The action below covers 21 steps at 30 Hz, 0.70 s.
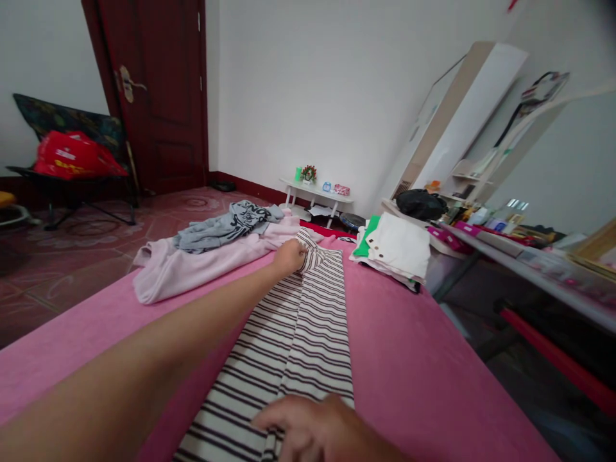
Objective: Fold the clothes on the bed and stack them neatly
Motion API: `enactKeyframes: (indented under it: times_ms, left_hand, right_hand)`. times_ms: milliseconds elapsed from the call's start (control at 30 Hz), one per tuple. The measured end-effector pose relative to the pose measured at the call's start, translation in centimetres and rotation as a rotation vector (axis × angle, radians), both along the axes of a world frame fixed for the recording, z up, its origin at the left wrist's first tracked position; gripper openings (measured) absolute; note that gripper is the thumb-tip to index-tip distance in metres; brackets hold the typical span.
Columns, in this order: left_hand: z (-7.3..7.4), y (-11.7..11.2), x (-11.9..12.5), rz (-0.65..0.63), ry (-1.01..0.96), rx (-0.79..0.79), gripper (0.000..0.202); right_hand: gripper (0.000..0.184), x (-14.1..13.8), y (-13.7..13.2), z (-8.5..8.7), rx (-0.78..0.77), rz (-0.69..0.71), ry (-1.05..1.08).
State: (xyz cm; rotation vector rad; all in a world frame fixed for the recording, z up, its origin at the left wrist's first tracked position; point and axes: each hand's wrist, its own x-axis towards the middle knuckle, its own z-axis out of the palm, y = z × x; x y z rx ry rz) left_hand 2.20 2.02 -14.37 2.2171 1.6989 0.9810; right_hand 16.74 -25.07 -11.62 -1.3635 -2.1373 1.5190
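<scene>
A white shirt with dark stripes (315,327) lies lengthwise on the pink bed cover (399,366), one part folded over along its length. My left hand (289,256) is stretched far forward and closed on the bunched cloth at the shirt's far end. Near the bottom of the view, my right hand (322,430) has its fingers curled on the near end of the same shirt, pinching a fold of it. Left of the shirt are a pale pink garment (192,266) and a crumpled grey garment with black print (231,226).
A folded pile of white clothes (399,247) with a green piece sits at the bed's far right. Beyond the right edge stands a cluttered dressing table (520,256). A small white table (315,187) is by the wall; a folding chair (67,112) holds a red bag (72,156).
</scene>
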Motion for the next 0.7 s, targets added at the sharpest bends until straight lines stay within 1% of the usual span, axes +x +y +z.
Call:
enactKeyframes:
  times_ms: [33,67,133,167,200,233,300,333,400,500,533,567,600,633,700]
  left_hand:
    - [-0.6,0.0,-0.2,0.014,-0.010,-0.002,0.038]
    - [-1.2,-0.1,-0.4,0.023,-0.018,-0.005,0.038]
    - [-2.1,-0.3,-0.5,0.032,-0.052,-0.014,0.036]
    - [-2.4,-0.3,-0.5,0.035,-0.084,-0.018,0.034]
    - [-2.7,-0.4,-0.5,0.038,-0.124,-0.018,0.034]
    - [-2.9,-0.4,-0.4,0.045,-0.166,-0.015,0.034]
    - [-3.2,-0.2,-0.2,0.065,-0.222,-0.003,0.041]
    - [-3.3,0.0,-0.2,0.066,-0.226,0.004,0.044]
    - [-3.3,0.4,-0.1,0.034,-0.218,0.033,0.046]
    - [-3.3,0.9,0.0,-0.103,-0.222,0.152,0.053]
    - [-3.2,0.9,0.0,-0.137,-0.217,0.190,0.055]
    - [-3.2,1.0,-0.1,-0.142,-0.202,0.209,0.057]
    - [-3.3,0.9,-0.2,-0.115,-0.176,0.198,0.057]
    - [-3.3,0.9,-0.3,-0.060,-0.141,0.155,0.055]
    - [-3.4,0.9,-0.7,0.079,-0.064,0.024,0.049]
  right_hand:
    - [0.036,0.1,1.8,0.2,0.095,-0.039,0.034]
    - [0.031,0.3,3.9,0.2,0.227,-0.107,0.058]
    - [0.024,1.0,8.8,-0.4,0.561,-0.264,0.053]
    - [0.027,1.3,11.2,-1.0,0.712,-0.310,0.021]
    - [0.033,1.7,13.4,-1.8,0.827,-0.326,-0.034]
    - [0.039,2.0,15.4,-2.8,0.895,-0.336,-0.107]
    - [0.047,2.4,18.2,-4.7,0.931,-0.330,-0.270]
    - [0.048,2.5,19.0,-5.5,0.922,-0.321,-0.340]
    - [0.049,2.5,19.7,-6.6,0.910,-0.297,-0.428]
    - [0.048,2.6,19.6,-6.9,0.931,-0.278,-0.436]
    - [0.047,2.7,19.5,-6.8,0.934,-0.276,-0.424]
    - [0.046,2.8,19.4,-6.8,0.934,-0.276,-0.413]
    - [0.046,2.9,19.4,-6.7,0.934,-0.278,-0.406]
    - [0.046,2.9,19.4,-6.8,0.934,-0.279,-0.403]
    - [0.046,3.0,19.4,-6.9,0.939,-0.278,-0.405]
